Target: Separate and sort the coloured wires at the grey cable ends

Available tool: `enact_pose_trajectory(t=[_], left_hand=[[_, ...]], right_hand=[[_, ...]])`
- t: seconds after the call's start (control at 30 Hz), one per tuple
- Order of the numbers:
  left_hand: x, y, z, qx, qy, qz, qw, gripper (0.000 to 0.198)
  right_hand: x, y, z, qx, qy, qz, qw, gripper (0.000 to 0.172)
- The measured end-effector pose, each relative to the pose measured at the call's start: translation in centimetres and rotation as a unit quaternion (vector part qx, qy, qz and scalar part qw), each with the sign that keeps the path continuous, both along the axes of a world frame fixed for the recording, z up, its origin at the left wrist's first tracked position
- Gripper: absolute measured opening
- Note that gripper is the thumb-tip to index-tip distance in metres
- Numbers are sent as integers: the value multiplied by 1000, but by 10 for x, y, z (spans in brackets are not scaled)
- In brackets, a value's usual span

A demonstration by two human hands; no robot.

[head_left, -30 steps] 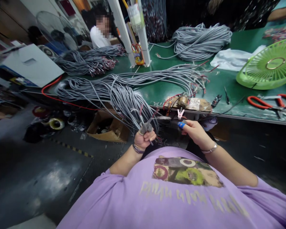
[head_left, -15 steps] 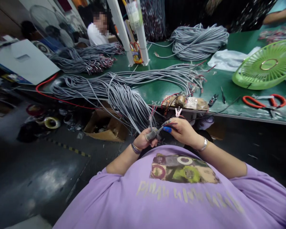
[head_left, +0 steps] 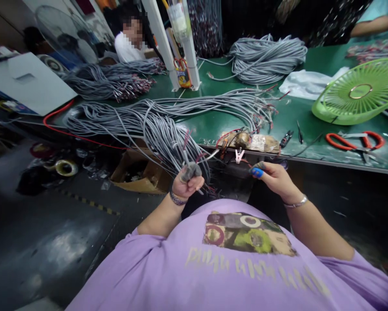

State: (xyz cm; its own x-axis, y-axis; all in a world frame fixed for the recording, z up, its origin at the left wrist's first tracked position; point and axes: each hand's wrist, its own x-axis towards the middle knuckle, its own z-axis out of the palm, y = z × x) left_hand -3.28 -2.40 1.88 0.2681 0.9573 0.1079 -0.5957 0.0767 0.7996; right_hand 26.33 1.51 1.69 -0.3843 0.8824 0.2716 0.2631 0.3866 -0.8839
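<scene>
My left hand (head_left: 187, 180), its fingertips wrapped in grey, is closed round the ends of grey cables. Thin red wires (head_left: 186, 140) stick up above this grip. A big bundle of grey cable (head_left: 163, 134) hangs over the table edge just behind the hand. Off to the right, my right hand (head_left: 274, 178) pinches with thumb and forefinger; the thumb has a blue wrap and the finger a grey one. What lies in this pinch is dark and too small to make out. A pink clip (head_left: 239, 156) at the table edge is nearest to the right hand.
On the green table (head_left: 219, 123) lie red-handled pliers (head_left: 355, 141), small black cutters (head_left: 287, 139), a green fan (head_left: 358, 93) and a coil of grey cable (head_left: 268, 58). Below stands a cardboard box (head_left: 142, 172). A person in white (head_left: 129, 45) sits across the table.
My hands have come apart: the right has moved to the right, away from the cable ends. My left hand has shifted slightly left and up, still holding the cables.
</scene>
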Motion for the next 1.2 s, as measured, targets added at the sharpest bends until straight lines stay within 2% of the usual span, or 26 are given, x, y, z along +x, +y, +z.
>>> enact_pose_trajectory(t=[0.07, 0.17, 0.33, 0.5, 0.63, 0.8, 0.9, 1.0, 1.07, 1.13, 1.2], left_hand=[[-1, 5, -2, 17, 53, 32, 998, 38], [7, 12, -10, 42, 139, 40, 989, 44], [30, 25, -18, 104, 219, 37, 969, 36], [40, 27, -16, 139, 253, -32, 957, 36], [40, 26, -18, 120, 269, -78, 952, 39], [35, 25, -20, 83, 280, -182, 939, 43], [32, 22, -20, 71, 263, -193, 943, 44], [27, 17, -22, 72, 238, -179, 952, 40], [25, 14, -26, 71, 223, -146, 961, 38], [26, 14, -30, 61, 217, -84, 971, 35], [31, 16, -33, 47, 225, -23, 973, 35]], right_hand=[[3, -4, -6, -86, 37, 1, 996, 38], [-7, -10, -10, -194, 70, 41, 978, 49], [-26, -7, -22, -350, 176, 62, 918, 62], [-36, 0, -22, -402, 235, 128, 876, 57], [-47, 0, -12, -403, 209, 178, 873, 55], [-53, -3, -10, -329, 149, 100, 927, 49], [-49, 1, -15, -314, 194, 15, 929, 51], [-39, 11, -22, -325, 264, -98, 903, 46], [-30, 17, -28, -319, 303, -162, 883, 43], [-26, 22, -32, -316, 318, -163, 879, 44], [-28, 26, -34, -335, 308, -121, 882, 48]])
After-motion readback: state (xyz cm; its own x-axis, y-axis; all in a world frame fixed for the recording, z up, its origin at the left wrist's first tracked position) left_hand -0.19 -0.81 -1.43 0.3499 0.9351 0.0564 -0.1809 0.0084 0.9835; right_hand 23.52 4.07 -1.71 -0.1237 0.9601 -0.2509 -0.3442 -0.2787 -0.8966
